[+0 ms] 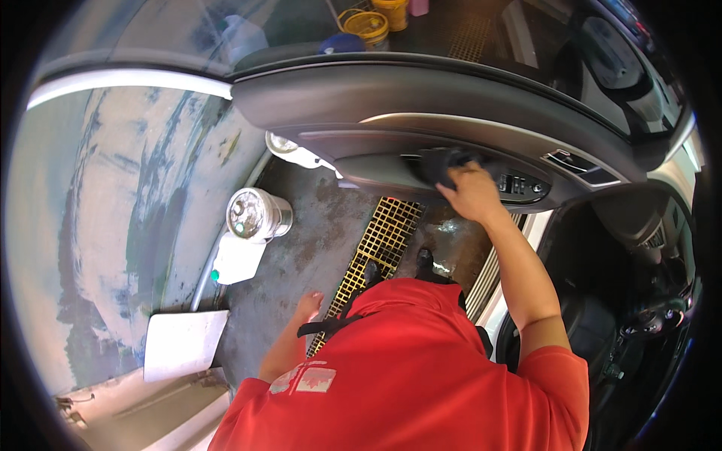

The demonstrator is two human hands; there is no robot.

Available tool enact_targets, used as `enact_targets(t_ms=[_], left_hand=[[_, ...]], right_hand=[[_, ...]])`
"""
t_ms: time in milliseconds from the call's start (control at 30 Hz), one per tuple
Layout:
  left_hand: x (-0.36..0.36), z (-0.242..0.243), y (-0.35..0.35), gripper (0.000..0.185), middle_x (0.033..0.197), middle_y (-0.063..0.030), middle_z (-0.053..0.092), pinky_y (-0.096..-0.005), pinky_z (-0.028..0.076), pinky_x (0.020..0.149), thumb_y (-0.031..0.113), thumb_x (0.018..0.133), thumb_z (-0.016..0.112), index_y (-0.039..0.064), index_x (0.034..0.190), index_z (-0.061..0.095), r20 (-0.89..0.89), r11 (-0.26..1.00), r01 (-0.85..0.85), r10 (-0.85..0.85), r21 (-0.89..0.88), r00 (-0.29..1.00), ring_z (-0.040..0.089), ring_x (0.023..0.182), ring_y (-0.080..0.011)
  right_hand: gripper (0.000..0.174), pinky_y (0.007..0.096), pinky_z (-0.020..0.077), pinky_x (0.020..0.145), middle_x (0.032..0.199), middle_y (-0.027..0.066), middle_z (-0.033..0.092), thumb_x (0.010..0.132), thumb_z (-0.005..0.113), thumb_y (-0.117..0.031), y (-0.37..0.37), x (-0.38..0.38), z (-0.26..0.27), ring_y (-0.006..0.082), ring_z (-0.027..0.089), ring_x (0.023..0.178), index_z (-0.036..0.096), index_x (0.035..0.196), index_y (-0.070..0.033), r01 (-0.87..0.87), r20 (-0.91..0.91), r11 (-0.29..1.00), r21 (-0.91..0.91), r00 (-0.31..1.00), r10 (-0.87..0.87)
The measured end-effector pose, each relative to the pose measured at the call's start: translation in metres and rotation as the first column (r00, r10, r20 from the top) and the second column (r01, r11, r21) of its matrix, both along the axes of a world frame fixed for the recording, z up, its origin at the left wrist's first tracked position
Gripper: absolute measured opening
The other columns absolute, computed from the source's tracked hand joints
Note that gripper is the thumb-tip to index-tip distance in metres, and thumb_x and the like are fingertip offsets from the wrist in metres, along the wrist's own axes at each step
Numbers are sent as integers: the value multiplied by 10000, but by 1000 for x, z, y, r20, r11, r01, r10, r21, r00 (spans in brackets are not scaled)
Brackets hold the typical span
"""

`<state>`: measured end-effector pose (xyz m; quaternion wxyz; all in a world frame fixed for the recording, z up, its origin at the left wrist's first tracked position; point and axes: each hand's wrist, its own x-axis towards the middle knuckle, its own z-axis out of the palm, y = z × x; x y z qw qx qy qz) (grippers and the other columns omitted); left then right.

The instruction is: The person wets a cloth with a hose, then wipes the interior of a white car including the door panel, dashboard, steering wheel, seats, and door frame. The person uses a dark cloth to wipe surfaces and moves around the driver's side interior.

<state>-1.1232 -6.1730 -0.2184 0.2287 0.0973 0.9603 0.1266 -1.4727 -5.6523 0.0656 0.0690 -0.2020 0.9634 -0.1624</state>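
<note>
My right hand [471, 189] is shut on a dark cloth [443, 163], which is pressed against the armrest of a car door's inner panel [366, 96]. Cloth and fingertips are slightly blurred. Just right of the hand are the window switches [516, 184], and farther right is the chrome-edged inner door handle [581, 167]. The door stands open in front of me. My left hand [309, 304] hangs low at my left side, away from the door, with its fingers partly curled; I see nothing in it.
A white bucket [276, 214] and a white jug with a green cap [240, 259] stand by the wall at left. A yellow floor grating [389, 231] runs under my feet. The car's seat and interior [592, 332] lie at right. A white panel [183, 344] is at lower left.
</note>
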Motion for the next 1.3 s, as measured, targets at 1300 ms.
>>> enact_targets(t_ms=[1300], left_hand=[[-407, 254, 311, 474, 1333, -200, 594, -479, 473, 1041, 236, 882, 714, 28, 1297, 620, -489, 561, 825, -702, 69, 518, 542, 1256, -414]], right_hand=[[413, 536, 436, 967, 1109, 266, 594, 698, 608, -33, 116, 20, -110, 440, 548, 1101, 575, 1103, 42, 595, -258, 177, -784, -53, -965]])
